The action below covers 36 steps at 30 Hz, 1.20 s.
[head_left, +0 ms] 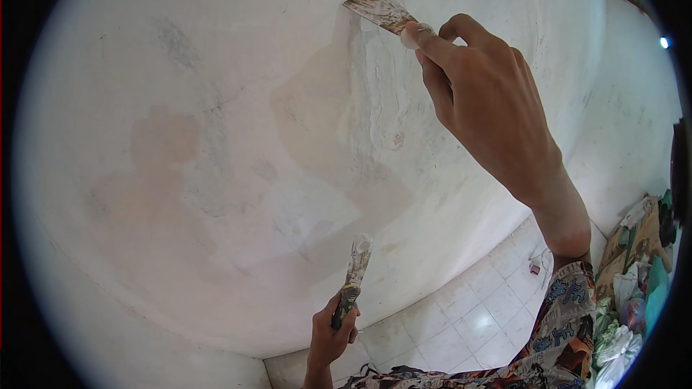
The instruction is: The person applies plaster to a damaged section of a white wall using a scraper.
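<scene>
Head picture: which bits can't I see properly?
Head view:
Upper scraper: handle mostly hidden by right hand.
Lower scraper: handle partly hidden by left hand, whose forearm the bottom edge cuts off.
Red thing on floor: too small to identify.
Heap at right: cut off by dark rim.

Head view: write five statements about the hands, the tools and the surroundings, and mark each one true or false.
1. The right hand holds a broad-bladed scraper. True.
2. The left hand is empty. False: it holds a putty knife by its dark handle.
3. Whitish material shows on the putty knife's blade. True.
4. The floor is covered in dark wooden boards. False: it is laid with light tiles.
5. The putty knife is higher in the picture than the scraper. False: the scraper is near the top, the putty knife near the bottom.
</scene>
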Available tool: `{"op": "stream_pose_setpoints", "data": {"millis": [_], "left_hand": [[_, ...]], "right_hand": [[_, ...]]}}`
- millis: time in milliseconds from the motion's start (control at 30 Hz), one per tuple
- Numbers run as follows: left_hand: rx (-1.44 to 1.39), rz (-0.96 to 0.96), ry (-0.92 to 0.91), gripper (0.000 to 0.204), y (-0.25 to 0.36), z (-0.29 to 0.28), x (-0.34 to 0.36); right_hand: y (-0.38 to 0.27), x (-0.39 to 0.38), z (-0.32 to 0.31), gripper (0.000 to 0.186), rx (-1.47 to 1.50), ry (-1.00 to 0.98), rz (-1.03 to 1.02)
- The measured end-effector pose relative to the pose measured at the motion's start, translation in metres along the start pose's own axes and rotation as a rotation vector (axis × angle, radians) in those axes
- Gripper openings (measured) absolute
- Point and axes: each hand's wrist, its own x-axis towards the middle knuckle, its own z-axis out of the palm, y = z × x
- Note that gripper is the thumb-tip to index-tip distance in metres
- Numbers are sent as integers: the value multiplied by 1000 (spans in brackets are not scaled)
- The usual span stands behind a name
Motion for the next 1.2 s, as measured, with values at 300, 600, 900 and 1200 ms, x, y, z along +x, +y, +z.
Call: {"op": "stream_pose_setpoints", "data": {"millis": [300, 600, 900, 1200], "left_hand": [[25, -16, -45, 34, -7, -1, 6], [53, -63, -24, 35, 4, -6, 4], [50, -30, 30, 35, -14, -2, 1], [65, 118, 63, 32, -15, 6, 6]], "right_hand": [[-17, -20, -12, 24, -88, -274, 22], [-1, -29, 5, 21, 85, -317, 143], [85, -8, 14, 25, 268, 61, 107], [180, -9, 61, 36, 585, -34, 191]]}}
